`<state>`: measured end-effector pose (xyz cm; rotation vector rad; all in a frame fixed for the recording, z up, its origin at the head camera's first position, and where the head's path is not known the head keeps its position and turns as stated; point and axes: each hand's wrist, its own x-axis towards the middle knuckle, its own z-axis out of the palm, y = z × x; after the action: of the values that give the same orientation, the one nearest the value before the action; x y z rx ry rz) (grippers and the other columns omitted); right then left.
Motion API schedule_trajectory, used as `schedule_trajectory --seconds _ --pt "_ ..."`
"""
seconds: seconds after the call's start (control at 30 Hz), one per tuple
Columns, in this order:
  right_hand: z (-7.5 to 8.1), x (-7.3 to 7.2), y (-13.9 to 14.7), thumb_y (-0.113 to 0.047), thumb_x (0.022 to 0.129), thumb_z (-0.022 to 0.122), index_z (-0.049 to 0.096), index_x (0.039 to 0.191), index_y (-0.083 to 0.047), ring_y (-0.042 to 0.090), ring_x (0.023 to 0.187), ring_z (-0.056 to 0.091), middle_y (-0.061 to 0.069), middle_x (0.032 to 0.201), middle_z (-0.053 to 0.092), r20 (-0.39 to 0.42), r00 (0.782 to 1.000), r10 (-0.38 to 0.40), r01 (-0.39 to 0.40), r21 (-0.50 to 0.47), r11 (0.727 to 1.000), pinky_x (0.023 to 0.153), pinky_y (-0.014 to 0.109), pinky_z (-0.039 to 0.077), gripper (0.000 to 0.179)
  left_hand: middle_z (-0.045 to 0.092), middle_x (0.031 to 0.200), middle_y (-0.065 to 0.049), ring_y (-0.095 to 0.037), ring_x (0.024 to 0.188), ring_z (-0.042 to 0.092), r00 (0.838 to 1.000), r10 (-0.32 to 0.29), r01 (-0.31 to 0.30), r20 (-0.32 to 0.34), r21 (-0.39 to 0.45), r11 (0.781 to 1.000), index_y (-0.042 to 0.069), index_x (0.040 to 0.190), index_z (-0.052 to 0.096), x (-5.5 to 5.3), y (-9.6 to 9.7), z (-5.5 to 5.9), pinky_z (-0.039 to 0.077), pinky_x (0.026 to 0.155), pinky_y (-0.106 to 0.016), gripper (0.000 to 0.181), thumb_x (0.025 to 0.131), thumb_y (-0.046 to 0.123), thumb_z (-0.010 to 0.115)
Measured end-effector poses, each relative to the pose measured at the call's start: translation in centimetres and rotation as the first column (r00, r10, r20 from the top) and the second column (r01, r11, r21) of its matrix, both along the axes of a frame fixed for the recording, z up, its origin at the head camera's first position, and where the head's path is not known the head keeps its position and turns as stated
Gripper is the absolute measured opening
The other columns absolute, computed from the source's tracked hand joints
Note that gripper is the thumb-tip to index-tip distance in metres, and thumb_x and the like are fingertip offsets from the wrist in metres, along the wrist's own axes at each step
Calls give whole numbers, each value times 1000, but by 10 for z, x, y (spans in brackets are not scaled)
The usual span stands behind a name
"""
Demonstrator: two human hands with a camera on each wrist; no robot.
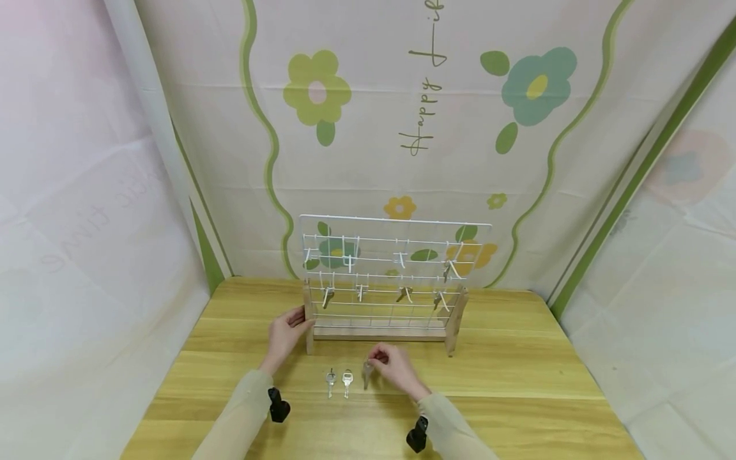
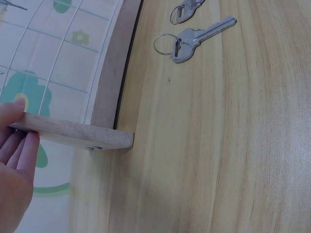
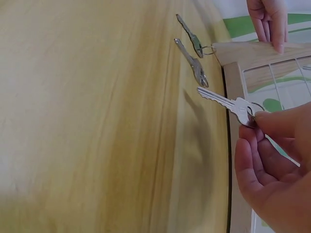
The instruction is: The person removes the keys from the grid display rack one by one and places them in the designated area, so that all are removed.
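In the head view, a wooden table (image 1: 517, 358) stands between walls of pale flowered cloth (image 1: 356, 166), and on it is a wire rack (image 1: 379, 333) with several hanging keys (image 1: 329, 299). The left hand (image 1: 284, 335) grips the rack's left side; the right hand (image 1: 393, 367) pinches one key (image 1: 367, 375) above the table, near two lying keys (image 1: 347, 378). The left wrist view shows thumb and fingers holding the wooden edge (image 2: 73, 128). In the right wrist view, the pinched key is silver, toothed, with a ring (image 3: 259, 106) at its head.

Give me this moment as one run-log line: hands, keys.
left hand: holds rack's wooden upright | right hand: pinches key, raised off table | two more keys: lying on table
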<state>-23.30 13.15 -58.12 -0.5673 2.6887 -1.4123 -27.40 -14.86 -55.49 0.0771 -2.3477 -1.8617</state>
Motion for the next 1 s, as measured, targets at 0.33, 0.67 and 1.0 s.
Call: schedule_trajectory --seconds 0.33,0.67,1.0 --pt "-8 0 -7 -5 88 71 70 88 -1 0 71 59 9 85 73 26 998 60 -60 18 998 63 14 52 4 64 130 -26 -39 119 64 1000 6 -6 -2 -6 1000 -5 130 61 -2 -2 -3 60 94 -31 47 87 8 75" --pt "-12 1 -11 -6 87 73 71 87 -2 0 72 58 7 84 73 -4 997 82 -82 79 994 64 13 51 4 61 132 -29 -41 122 62 1000 -8 8 3 21 1000 -8 132 58 -3 0 -3 59 96 -30 49 88 6 74" --pt "-15 -3 -13 -8 90 71 72 84 -5 -2 73 58 4 84 75 -51 993 110 -102 147 984 65 12 51 6 61 132 -29 -41 121 62 1000 -18 18 7 4 1000 -9 132 57 4 1 10 59 96 -32 48 89 6 73"
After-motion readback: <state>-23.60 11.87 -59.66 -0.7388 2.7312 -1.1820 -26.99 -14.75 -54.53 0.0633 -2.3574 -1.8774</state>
